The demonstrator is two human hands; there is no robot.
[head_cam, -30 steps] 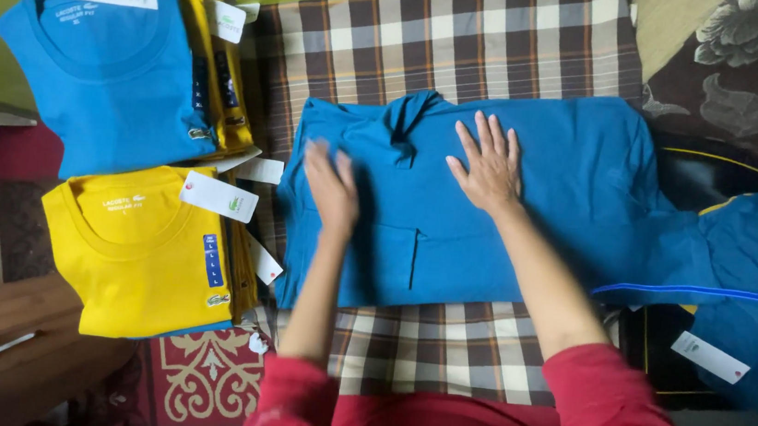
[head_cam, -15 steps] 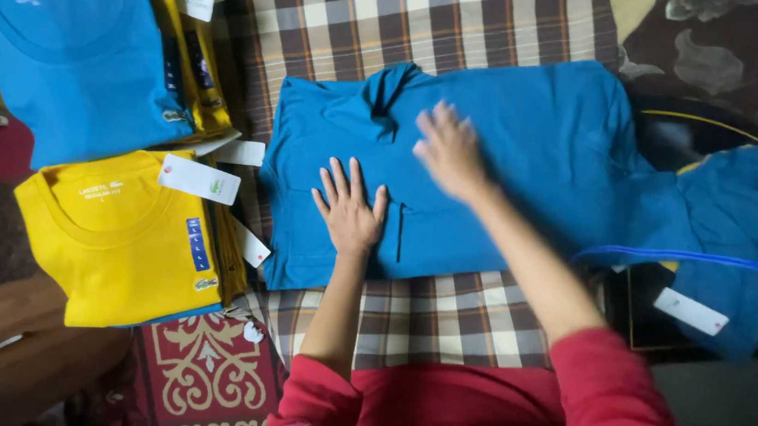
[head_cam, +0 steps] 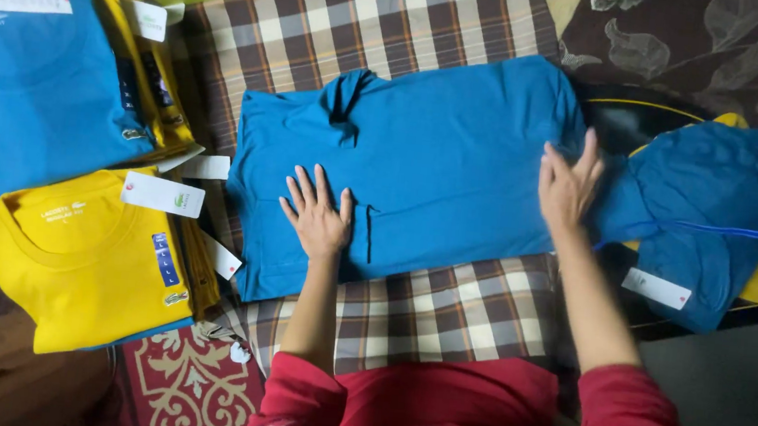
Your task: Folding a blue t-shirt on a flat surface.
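Note:
A blue T-shirt [head_cam: 440, 154] lies folded lengthwise across a brown and white checked cloth [head_cam: 425, 310]. My left hand [head_cam: 317, 216] presses flat on its near left part, fingers spread. Over the shirt's right end rests my right hand [head_cam: 569, 185], fingers apart, where the blue fabric runs on to the right. The rest of that blue cloth [head_cam: 704, 207] is bunched on the right with a white tag [head_cam: 657, 288] hanging from it. Both arms wear red sleeves.
At the left stand two stacks of folded shirts: a blue-topped stack [head_cam: 35, 83] at the back and a yellow-topped stack [head_cam: 88, 254] nearer, both with white tags. A patterned red rug [head_cam: 186, 384] and a wooden surface [head_cam: 1, 385] lie at the lower left.
My right hand has slid from the shirt's middle to its right end. My left hand has shifted a little nearer on the left part. The view has moved rightward.

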